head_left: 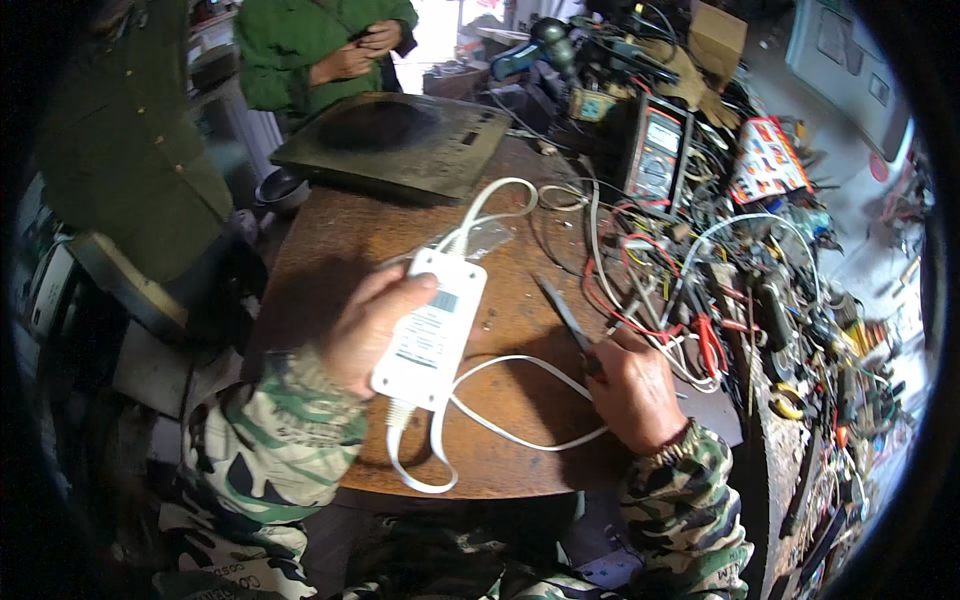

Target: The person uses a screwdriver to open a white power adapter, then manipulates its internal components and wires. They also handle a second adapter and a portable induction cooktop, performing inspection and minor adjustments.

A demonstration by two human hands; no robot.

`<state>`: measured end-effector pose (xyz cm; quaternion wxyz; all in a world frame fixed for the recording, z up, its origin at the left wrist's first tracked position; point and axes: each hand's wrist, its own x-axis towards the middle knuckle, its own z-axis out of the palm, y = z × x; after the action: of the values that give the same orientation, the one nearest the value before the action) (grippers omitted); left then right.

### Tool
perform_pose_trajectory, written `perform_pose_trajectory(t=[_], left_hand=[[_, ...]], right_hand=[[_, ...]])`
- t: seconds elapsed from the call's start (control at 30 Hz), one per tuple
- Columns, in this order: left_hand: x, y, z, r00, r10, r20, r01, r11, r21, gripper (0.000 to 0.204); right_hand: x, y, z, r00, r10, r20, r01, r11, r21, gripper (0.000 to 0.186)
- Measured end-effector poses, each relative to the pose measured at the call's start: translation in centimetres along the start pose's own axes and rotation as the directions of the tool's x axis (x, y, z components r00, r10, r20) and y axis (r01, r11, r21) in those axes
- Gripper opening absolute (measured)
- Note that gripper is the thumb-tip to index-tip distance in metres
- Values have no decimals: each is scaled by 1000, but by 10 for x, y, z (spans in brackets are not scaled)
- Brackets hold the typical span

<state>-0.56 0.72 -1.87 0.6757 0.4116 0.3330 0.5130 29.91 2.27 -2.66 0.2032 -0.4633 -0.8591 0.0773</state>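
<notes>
My left hand [365, 330] is closed around a flat white plastic box [430, 325], a power adapter by its look, with a printed label. The thumb lies on its upper left edge. A white cord [500, 200] leaves its far end and loops over the table; a second white cable [425, 487] comes out of its near end and curves right. Towards the table's right side, my right hand [637, 390] rests low with its fingers curled round the near end of a dark, slim, blade-like tool [566, 315]. The tool points away and to the left.
A dark flat cooktop-like panel [395, 145] lies at the wooden table's [490, 470] far end. On the right are a multimeter [658, 155], red test leads [712, 345] and a dense heap of cables and tools. One person in green [290, 50] stands beyond; another dark-green garment [130, 150] shows at left.
</notes>
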Motion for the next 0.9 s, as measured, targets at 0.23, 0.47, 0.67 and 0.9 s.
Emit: perform_pose_trajectory(t=[0.23,0.47,0.67,0.9], left_hand=[[-2,-3,13,1000,-1,-18,3,994,106,43],[2,-10,7,1000,23,-6,-22,994,104,42],[3,-8,7,1000,21,-19,-20,999,43,40],[5,-7,5,997,70,29,-69,998,-8,38]], right_hand=[[14,-5,-7,996,-67,62,73,992,-98,16],[31,-10,-12,980,-157,127,177,969,-171,13],[41,-2,-4,973,-149,179,184,961,-204,14],[41,-4,-3,973,-131,189,181,943,-280,12]])
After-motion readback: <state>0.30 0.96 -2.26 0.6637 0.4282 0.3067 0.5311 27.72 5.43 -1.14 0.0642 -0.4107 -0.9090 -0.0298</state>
